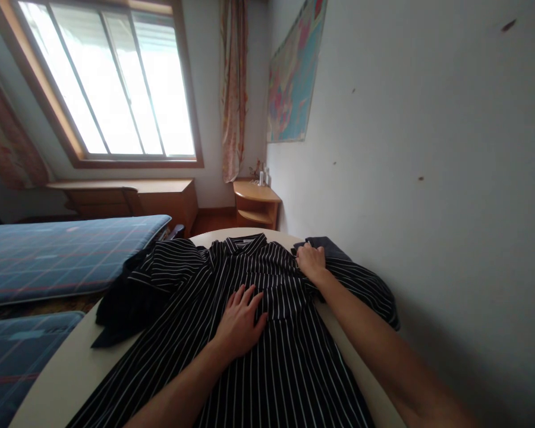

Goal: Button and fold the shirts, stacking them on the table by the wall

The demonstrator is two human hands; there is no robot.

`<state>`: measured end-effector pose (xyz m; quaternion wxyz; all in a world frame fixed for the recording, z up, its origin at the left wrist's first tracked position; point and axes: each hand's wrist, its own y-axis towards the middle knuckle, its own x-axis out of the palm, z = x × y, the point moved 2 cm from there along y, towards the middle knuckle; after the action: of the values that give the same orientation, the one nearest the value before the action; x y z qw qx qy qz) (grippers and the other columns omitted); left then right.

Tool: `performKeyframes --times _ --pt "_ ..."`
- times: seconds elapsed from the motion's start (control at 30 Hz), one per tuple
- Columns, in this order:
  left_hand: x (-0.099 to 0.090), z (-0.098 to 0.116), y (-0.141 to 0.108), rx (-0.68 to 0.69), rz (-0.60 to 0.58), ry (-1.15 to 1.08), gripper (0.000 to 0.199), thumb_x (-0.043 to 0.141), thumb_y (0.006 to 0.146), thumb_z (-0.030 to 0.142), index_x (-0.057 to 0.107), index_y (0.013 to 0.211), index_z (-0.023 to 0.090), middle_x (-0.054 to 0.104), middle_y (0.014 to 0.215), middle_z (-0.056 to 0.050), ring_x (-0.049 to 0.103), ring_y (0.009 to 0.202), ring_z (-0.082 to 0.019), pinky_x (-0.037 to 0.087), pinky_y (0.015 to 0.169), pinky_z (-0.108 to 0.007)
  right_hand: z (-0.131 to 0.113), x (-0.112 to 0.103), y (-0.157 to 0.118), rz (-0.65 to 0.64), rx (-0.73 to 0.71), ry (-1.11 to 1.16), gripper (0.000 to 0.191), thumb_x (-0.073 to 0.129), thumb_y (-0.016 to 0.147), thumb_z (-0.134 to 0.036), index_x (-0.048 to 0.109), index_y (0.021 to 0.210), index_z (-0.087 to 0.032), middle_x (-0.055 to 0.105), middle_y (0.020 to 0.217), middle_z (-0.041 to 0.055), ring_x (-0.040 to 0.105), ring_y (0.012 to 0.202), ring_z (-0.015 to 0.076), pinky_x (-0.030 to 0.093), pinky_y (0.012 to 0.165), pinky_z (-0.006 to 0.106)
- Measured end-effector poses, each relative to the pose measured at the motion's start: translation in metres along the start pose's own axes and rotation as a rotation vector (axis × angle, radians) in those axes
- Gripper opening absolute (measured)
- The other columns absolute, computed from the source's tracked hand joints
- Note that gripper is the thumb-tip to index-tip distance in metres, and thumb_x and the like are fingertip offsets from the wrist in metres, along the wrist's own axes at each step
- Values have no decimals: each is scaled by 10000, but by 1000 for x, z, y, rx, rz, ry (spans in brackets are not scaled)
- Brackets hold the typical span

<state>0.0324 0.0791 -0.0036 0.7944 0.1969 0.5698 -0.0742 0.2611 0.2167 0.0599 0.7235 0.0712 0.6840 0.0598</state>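
A black shirt [276, 345] with thin white stripes lies spread over a pale round-edged table [78, 362], its collar at the far side. My left hand [242, 321] rests flat on the front of the shirt, fingers spread. At the shirt's right shoulder, my right hand [311, 260] is closed, its fingers curled on the striped cloth near the sleeve; the fingertips are partly hidden. Dark cloth [120, 312] lies bunched beneath the left sleeve. Beside my right hand is a piece of dark grey cloth [332, 246].
A white wall [446, 238] stands close on the right. Blue plaid mattresses [71, 255] lie to the left. Farther back are a wooden desk [169, 187], a corner shelf [256, 191] with small items, a window [116, 89] and a wall map [294, 83].
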Motion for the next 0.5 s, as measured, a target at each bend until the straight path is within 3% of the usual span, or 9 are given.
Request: performKeyframes --times 0.17,0.27,0.37,0.5 --pt "1 -1 2 -35 -14 6 544 430 961 475 476 1448 240 378 1568 -71 258 1467 -353 250 1182 -541 17 -19 10 198 169 83 307 397 985 -294 612 1145 -145 708 1005 146 634 994 259 331 901 396" --pt "1 0 3 -43 -10 -8 546 436 960 475 474 1448 235 391 1561 -67 260 1466 -352 256 1181 -535 31 -20 12 208 228 96 274 430 963 -279 619 1129 -168 706 1004 142 609 1030 280 336 895 404" --pt "-1 -1 7 -48 -7 -27 533 439 961 478 498 1422 218 442 1528 -68 318 1439 -345 293 1165 -520 35 -13 10 169 193 90 246 493 927 -277 643 1105 -198 686 1098 130 562 1093 299 339 899 416" --pt "-15 -8 33 -28 20 -11 448 425 975 421 563 1328 181 559 1413 -95 489 1313 -290 386 1103 -441 22 -9 -2 281 93 103 268 499 928 -307 639 1133 -206 626 1211 123 498 1136 298 338 914 419"
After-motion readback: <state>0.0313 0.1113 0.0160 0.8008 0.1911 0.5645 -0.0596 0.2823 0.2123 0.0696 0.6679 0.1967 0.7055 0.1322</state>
